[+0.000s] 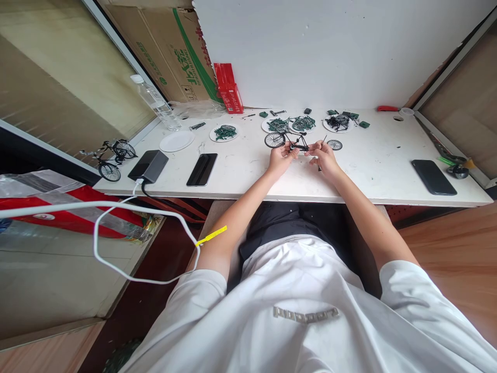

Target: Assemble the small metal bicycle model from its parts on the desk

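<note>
Over the table, both hands' fingers pinch a miniature bicycle.

So the thin dark tool by the right hand is showing too small to tell its type, the fingers are hiding part of the small black model bicycle's frame, and the white cable is running off the left edge.

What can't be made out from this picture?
All in the head view:
How the left hand grips the bicycle: behind the hand.
Tip of the rod in the right hand: too small.
Single green parts: heaped, too small.
Dark thing, bottom left: cut off by edge.
</note>
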`<state>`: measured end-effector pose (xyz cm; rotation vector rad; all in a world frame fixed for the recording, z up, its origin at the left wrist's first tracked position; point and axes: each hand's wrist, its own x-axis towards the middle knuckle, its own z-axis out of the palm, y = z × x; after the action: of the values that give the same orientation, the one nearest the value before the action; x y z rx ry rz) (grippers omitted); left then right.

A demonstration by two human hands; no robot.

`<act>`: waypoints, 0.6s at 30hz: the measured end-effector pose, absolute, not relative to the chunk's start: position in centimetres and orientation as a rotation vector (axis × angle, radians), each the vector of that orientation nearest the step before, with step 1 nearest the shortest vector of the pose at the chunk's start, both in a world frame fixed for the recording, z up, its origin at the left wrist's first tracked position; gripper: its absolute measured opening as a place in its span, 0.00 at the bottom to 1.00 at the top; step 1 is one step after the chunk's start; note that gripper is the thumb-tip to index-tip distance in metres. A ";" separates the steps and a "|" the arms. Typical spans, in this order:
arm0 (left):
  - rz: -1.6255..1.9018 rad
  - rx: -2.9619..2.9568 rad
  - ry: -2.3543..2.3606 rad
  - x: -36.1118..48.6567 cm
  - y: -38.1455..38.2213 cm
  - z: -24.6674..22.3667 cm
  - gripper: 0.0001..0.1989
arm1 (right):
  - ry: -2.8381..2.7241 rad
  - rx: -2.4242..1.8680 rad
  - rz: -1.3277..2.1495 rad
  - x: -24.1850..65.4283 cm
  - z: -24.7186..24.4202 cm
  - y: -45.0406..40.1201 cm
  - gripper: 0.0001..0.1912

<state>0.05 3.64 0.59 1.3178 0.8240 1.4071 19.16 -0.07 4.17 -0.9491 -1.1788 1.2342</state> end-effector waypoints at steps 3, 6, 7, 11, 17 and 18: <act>1.463 1.344 0.824 0.2 4.0 0.2 0.24 | -1.232 -0.967 1.223 18.9 4.1 -0.2 0.35; 1.500 1.401 0.833 0.3 4.0 -0.1 0.25 | -1.283 -0.988 1.194 18.8 3.9 -0.1 0.38; 1.506 1.422 0.835 0.4 4.0 -0.2 0.25 | -1.296 -0.996 1.180 18.8 3.8 -0.1 0.40; 1.515 1.500 0.856 0.4 3.9 -0.7 0.23 | -1.309 -1.017 1.142 19.0 3.4 0.2 0.42; 1.535 1.557 0.882 0.5 4.0 -1.1 0.21 | -1.308 -1.036 1.120 19.1 3.3 0.4 0.39; 1.544 1.559 0.875 0.5 4.0 -1.2 0.21 | -1.309 -1.037 1.118 19.1 3.3 0.4 0.39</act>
<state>0.49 4.03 -1.18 1.5592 0.8754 1.5444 19.14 0.38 3.35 -1.0374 -1.3094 1.1177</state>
